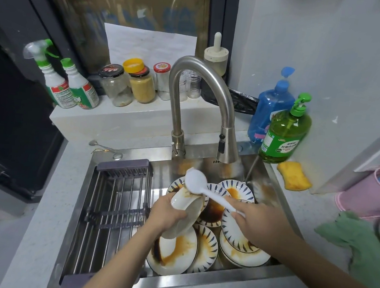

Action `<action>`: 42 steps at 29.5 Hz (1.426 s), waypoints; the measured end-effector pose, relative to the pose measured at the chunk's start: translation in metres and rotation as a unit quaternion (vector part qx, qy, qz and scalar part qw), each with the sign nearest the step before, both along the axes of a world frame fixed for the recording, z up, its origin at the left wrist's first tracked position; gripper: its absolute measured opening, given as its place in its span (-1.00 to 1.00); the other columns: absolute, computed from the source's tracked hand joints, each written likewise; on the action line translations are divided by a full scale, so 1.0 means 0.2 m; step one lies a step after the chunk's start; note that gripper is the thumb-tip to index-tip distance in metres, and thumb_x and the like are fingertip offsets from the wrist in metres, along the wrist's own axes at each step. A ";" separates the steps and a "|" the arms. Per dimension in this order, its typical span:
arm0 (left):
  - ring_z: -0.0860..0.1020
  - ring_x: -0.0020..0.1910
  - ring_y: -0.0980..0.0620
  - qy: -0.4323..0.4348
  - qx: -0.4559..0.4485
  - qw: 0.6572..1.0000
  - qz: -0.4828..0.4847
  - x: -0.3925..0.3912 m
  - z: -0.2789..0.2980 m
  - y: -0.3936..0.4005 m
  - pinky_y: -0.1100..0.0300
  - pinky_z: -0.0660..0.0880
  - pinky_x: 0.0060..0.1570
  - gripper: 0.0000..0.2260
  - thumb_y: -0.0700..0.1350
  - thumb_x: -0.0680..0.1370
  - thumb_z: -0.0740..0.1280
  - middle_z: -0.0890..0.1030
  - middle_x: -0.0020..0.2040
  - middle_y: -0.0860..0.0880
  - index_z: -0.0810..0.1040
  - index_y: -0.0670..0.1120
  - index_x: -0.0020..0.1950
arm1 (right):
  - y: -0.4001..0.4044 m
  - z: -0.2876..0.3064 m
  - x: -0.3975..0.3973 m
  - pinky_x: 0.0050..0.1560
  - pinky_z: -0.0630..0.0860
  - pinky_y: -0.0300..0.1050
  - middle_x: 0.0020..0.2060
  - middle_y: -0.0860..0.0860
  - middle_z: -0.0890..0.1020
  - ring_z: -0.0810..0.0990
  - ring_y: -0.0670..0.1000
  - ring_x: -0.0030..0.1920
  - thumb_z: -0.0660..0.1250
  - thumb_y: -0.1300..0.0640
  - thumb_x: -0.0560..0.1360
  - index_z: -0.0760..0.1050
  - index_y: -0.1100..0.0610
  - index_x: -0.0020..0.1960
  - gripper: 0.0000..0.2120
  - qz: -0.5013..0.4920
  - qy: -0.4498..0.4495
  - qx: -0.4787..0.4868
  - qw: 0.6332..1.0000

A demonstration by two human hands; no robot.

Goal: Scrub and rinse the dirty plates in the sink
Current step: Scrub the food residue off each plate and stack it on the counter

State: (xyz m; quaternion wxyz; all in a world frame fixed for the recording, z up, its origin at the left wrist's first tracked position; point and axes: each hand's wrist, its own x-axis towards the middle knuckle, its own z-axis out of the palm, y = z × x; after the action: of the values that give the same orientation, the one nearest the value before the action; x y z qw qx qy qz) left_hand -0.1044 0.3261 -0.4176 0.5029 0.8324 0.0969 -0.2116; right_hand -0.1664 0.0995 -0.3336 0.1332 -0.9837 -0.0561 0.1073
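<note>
Sink (272, 176): left hand (167, 214) grips plate (186, 216), brush (195, 182) seemingly touching it.

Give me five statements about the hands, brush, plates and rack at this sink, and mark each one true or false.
1. The left hand grips a tilted plate above the sink. True.
2. The right hand holds a yellow sponge. False: it holds a white brush; the yellow sponge lies on the counter.
3. The brush head touches the held plate. True.
4. The plates in the sink are clean. False: brown sauce stains them.
5. Plates fill the drying rack. False: it holds none.
</note>
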 end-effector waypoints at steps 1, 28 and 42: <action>0.56 -0.04 -0.05 -0.001 -0.016 1.000 0.011 0.00 0.01 0.00 0.20 0.47 -0.20 -0.64 -0.31 0.38 0.44 0.61 -0.08 0.01 0.57 -0.09 0.14 | 0.03 0.00 -0.03 -0.47 0.24 -0.35 -0.37 -0.10 0.46 0.36 -0.13 -0.45 0.04 -0.06 0.64 0.11 -0.24 0.49 -0.57 0.015 -0.006 0.004 1.000; 0.61 0.06 -0.22 0.051 -0.273 0.948 0.155 0.02 0.02 0.12 -0.09 0.55 0.09 -0.49 -0.25 0.19 0.42 0.66 0.05 -0.19 0.58 -0.18 0.15 | 0.11 0.02 0.05 -0.48 0.29 -0.31 -0.35 -0.07 0.50 0.39 -0.14 -0.43 0.06 0.00 0.64 0.17 -0.19 0.48 -0.58 -0.048 0.019 0.041 0.998; 0.67 -0.05 -0.16 0.117 -0.474 0.854 0.181 0.09 0.06 0.15 -0.03 0.63 -0.20 -0.48 -0.26 0.38 0.44 0.65 0.05 -0.28 0.44 -0.34 0.31 | 0.07 -0.01 -0.03 -0.40 0.29 -0.34 -0.22 -0.09 0.56 0.40 -0.14 -0.37 0.10 -0.02 0.63 0.25 -0.22 0.44 -0.61 -0.010 0.074 0.090 0.993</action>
State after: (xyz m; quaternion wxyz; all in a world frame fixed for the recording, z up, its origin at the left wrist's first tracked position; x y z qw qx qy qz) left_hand -0.0865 0.3558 -0.4046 0.8507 0.4301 0.1917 -0.2334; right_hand -0.1716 0.1143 -0.3346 0.2256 -0.9576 -0.0459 0.1730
